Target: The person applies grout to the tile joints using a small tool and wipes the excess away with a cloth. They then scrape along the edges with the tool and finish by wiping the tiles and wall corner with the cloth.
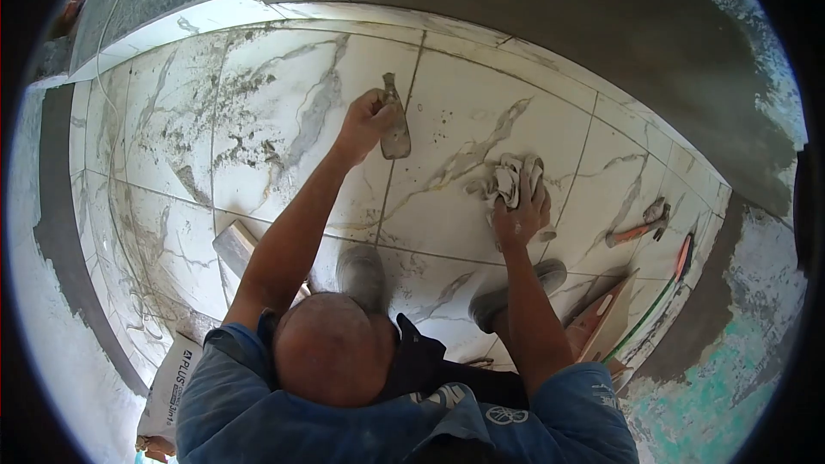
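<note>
Out ahead on the left, my left hand [371, 125] is closed around a flat, mortar-stained scraper [396, 139]. It has a narrow end pointing away and a wider blade-like end toward me, over a grout joint. My right hand [521, 222] presses a crumpled whitish rag [517, 179] against the marbled floor tile [468, 94]; its fingers are partly hidden by the cloth. Damp smears and small dark specks mark the tile beside the rag. Thicker dark grit [249, 146] is scattered over the tiles to the left of the scraper.
An orange-handled hammer [638, 230] lies on the right. Closer in are a wooden board [608, 320] and a long green-edged strip [640, 320]. My grey shoes [361, 275] stand on the tiles. At left lie a flat block [234, 246], a loose cord [106, 103] and a printed bag [172, 391].
</note>
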